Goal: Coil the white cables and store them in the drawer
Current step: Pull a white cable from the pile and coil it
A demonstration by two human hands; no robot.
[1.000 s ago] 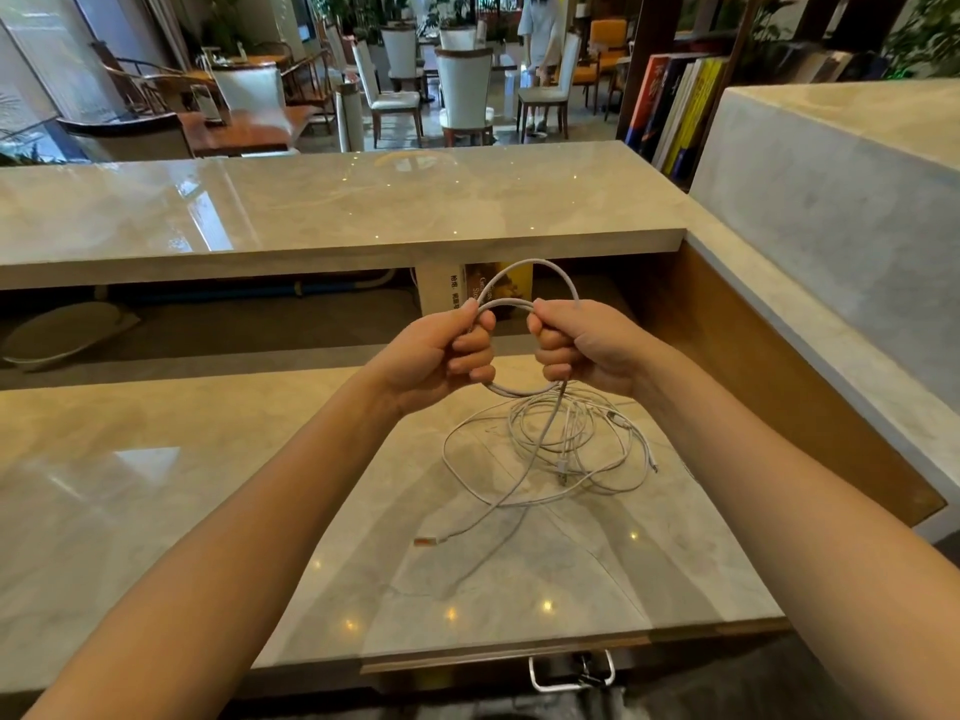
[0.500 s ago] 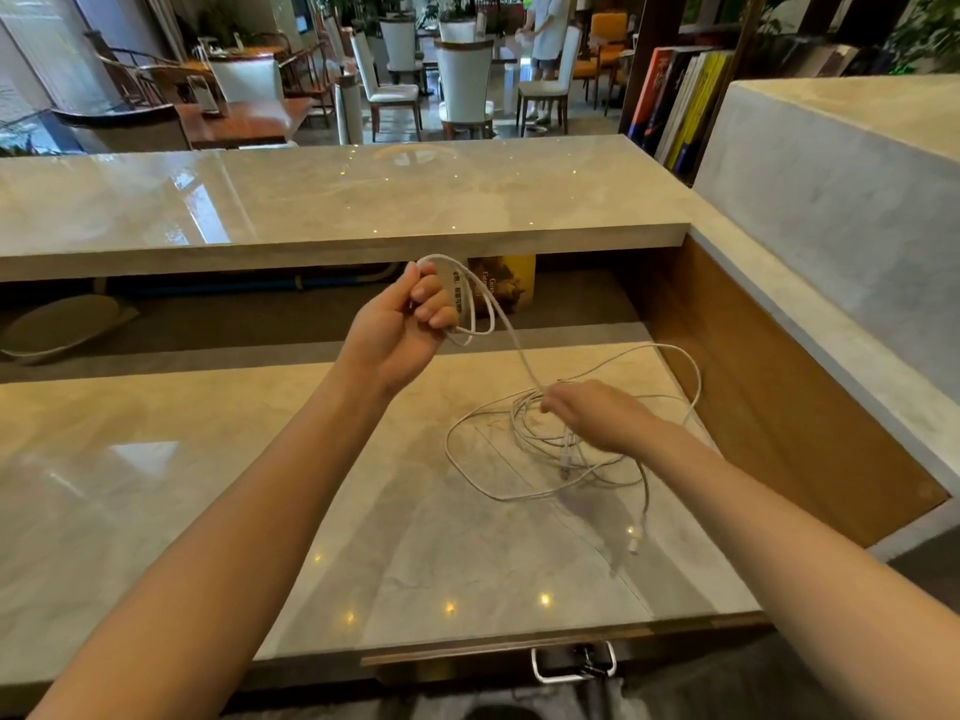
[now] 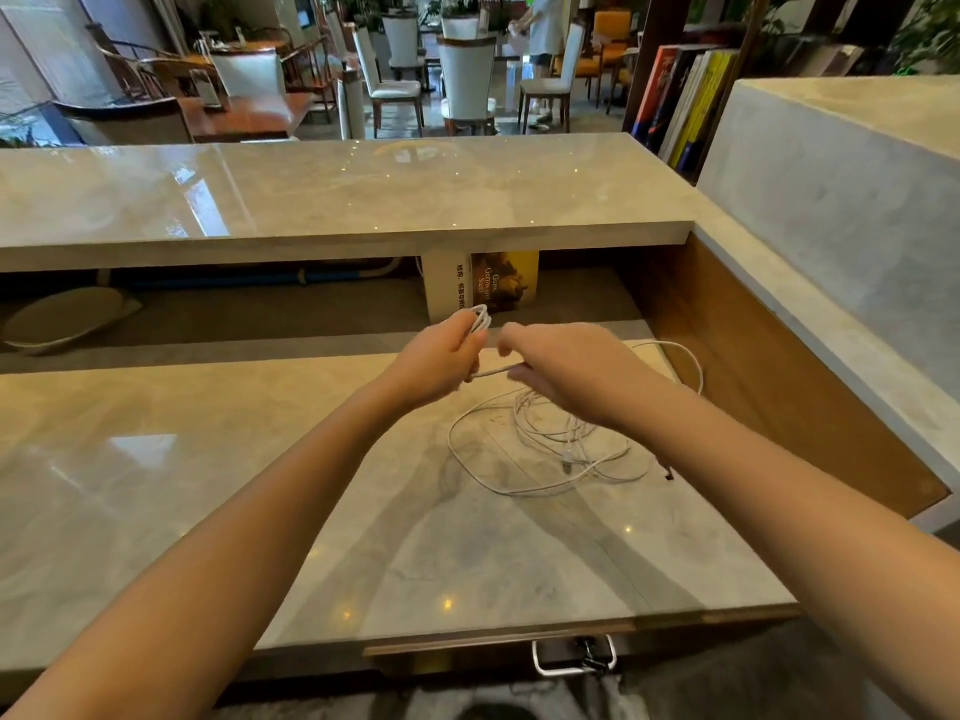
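Observation:
A tangle of white cables (image 3: 545, 449) lies on the marble desk (image 3: 260, 485), right of centre. My left hand (image 3: 441, 356) is shut on a small coil of white cable (image 3: 482, 320) whose loops poke out above the fingers. My right hand (image 3: 566, 371) pinches the same cable just right of the left hand, a short taut length (image 3: 491, 373) running between them. More of the cable arcs behind my right wrist toward the wooden side panel. Below the desk's front edge, the drawer (image 3: 467, 654) with a metal handle (image 3: 574, 662) is closed.
A raised marble counter (image 3: 337, 194) runs across the back, with a book (image 3: 483, 285) and a flat pale dish (image 3: 62, 317) in the shelf gap beneath it. A wooden panel (image 3: 779, 387) walls the right side. Chairs, tables and a person stand beyond.
My right hand has come up from the pile and back to my left hand, bringing a length of cable. The coil in my left hand looks tighter and smaller.

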